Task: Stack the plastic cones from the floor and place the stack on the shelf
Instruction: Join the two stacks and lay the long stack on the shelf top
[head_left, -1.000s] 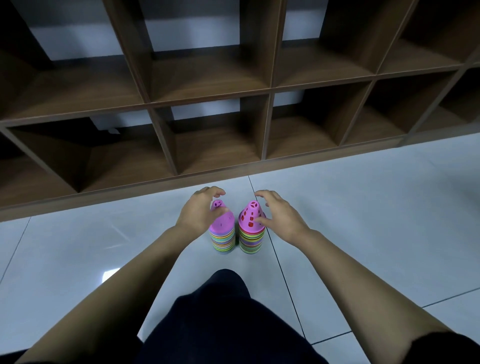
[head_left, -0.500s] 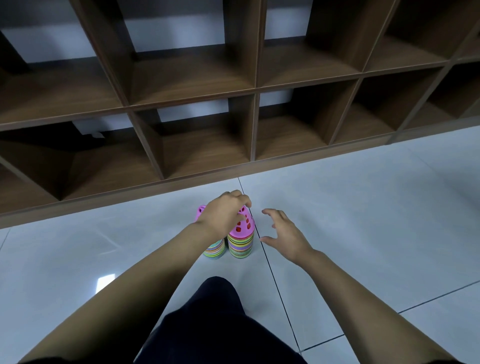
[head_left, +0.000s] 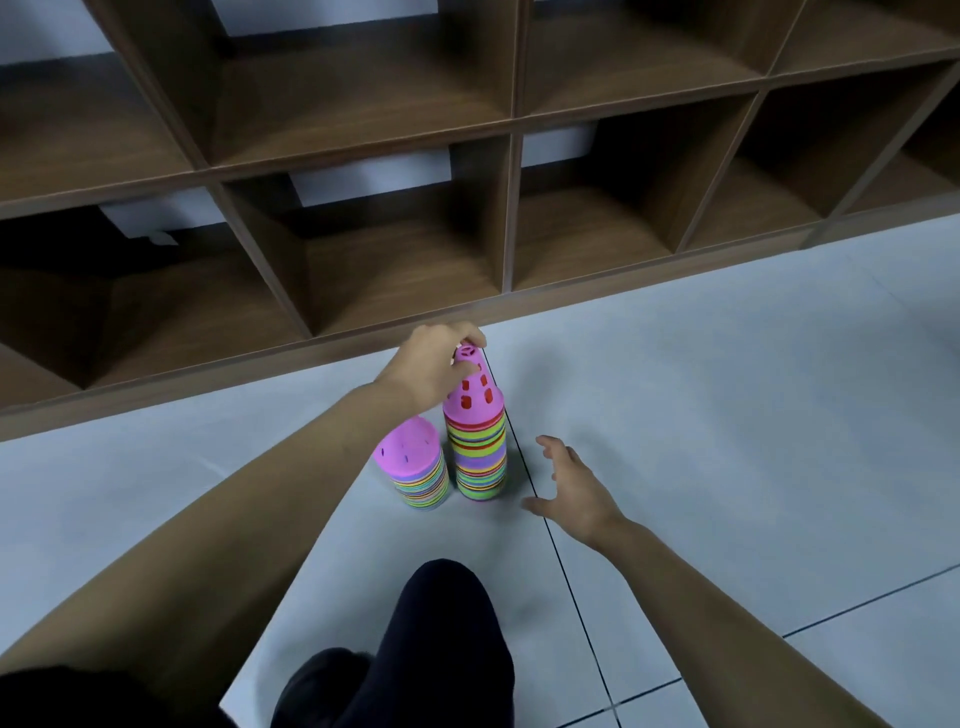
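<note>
Two stacks of multicoloured plastic cones stand side by side on the grey tiled floor. The right stack (head_left: 477, 447) is taller and topped by a pink cone with red holes. The left stack (head_left: 415, 470) is shorter, also with a pink cone on top. My left hand (head_left: 434, 364) reaches across and pinches the tip of the right stack's top cone. My right hand (head_left: 574, 486) hovers just right of that stack with fingers spread, touching nothing. The wooden shelf (head_left: 395, 322) with open cubbies stands right behind the stacks.
The shelf's bottom row of cubbies (head_left: 405, 265) shows bare wooden floors. My dark-clothed knee (head_left: 441, 639) is below the stacks. Grey floor tiles (head_left: 753, 415) stretch to the right.
My left hand moved from the left stack over to the tip of the right stack. My right hand let go of the right stack and drew back to its right side.
</note>
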